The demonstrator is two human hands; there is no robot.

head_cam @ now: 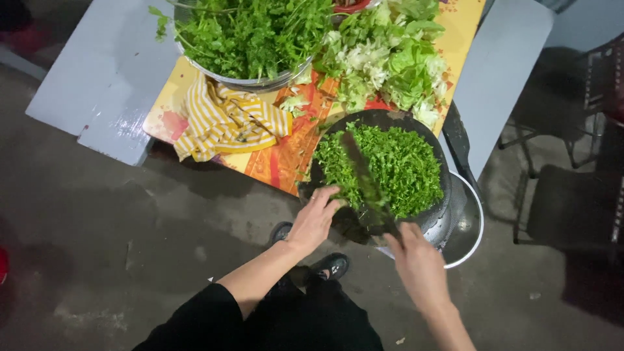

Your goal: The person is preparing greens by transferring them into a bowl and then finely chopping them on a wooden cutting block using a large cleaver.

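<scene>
At centre right of the frame, your right hand point(419, 263) is wrapped around the handle of a knife point(365, 179), its blade lying across the chopped greens point(396, 166) on a round dark board point(390, 119). Your left hand point(315, 218), fingers spread, presses on the board's near edge. A striped cloth point(224, 123) lies at upper left.
</scene>
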